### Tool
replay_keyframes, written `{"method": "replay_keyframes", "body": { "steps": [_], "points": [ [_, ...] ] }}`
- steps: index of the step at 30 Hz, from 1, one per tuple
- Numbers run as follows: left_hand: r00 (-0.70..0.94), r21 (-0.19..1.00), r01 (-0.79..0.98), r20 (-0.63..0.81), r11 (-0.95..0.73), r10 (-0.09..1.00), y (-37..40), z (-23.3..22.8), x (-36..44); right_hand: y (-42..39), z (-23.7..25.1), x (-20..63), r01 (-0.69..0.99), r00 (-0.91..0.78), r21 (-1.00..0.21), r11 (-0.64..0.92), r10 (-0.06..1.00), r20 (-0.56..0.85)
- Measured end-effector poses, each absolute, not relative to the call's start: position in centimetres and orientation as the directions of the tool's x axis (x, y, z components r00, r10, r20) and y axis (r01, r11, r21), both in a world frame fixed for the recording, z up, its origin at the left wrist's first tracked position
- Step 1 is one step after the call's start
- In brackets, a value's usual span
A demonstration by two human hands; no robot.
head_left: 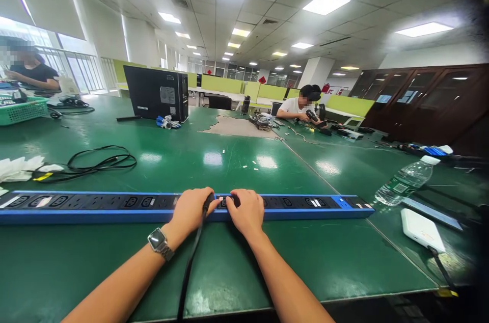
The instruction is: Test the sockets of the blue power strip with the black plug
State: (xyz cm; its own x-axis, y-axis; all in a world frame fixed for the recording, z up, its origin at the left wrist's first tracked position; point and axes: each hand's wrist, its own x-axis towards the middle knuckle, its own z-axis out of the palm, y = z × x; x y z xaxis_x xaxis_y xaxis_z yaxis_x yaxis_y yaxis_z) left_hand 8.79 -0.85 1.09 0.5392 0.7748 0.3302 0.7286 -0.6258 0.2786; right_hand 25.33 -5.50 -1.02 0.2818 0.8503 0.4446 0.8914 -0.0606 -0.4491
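Note:
A long blue power strip (168, 216) with black sockets lies across the green table in front of me. My left hand (192, 207), with a watch on its wrist, is closed around the plug end of a black power cord (189, 267) above the strip's middle. The cord hangs down toward the table's near edge. Just to the right, my right hand (247, 210) grips the strip, with its fingers over the far side and its thumb by a socket. Whether the plug sits in a socket is hidden by my fingers.
A water bottle (408, 180) and a white power bank (422, 230) are at the right. Coiled black cable (103, 160) lies at the left, before a black computer case (153, 92) and a green basket (23, 110). Two people sit at the table's far parts.

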Motion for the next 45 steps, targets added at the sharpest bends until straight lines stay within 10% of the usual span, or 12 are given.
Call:
{"method": "replay_keyframes", "body": {
  "steps": [4,45],
  "points": [
    [0.592,0.139,0.736,0.342,-0.662,0.73,-1.1,0.7,9.0,-5.5,-1.1,25.1,0.899,0.282,-0.432,-0.067,0.845,0.455],
    [0.515,0.217,0.741,0.424,-0.636,0.745,-1.4,-0.1,8.7,-5.6,-0.8,25.4,0.889,0.273,-0.455,-0.052,0.857,0.437]
  ]
}}
